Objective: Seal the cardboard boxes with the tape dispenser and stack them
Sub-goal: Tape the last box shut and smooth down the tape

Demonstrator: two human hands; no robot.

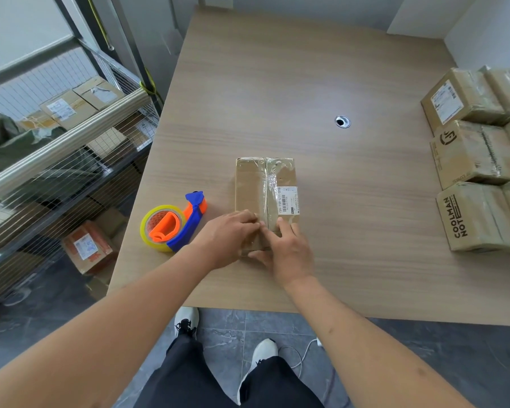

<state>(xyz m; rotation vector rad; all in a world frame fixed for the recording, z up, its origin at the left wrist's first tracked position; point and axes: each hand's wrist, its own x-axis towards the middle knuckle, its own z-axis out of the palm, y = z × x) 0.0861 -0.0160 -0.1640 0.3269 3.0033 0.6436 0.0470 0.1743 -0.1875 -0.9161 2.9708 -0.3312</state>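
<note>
A small brown cardboard box (255,187) lies on the wooden table (306,83), with clear tape running along its top seam and a white label on its right side. Both my hands are at its near end. My left hand (227,234) presses its fingertips on the taped seam. My right hand (289,248) lies over the near edge, index finger flat on top and thumb against the near face. The tape dispenser (174,225), blue and orange with a clear roll, lies on the table just left of my left hand, untouched.
Several taped boxes (477,216) stand grouped at the table's right edge. A round cable hole (342,121) sits beyond the box. A wire cart (56,142) holding more boxes stands left of the table, with another box (86,245) on the floor.
</note>
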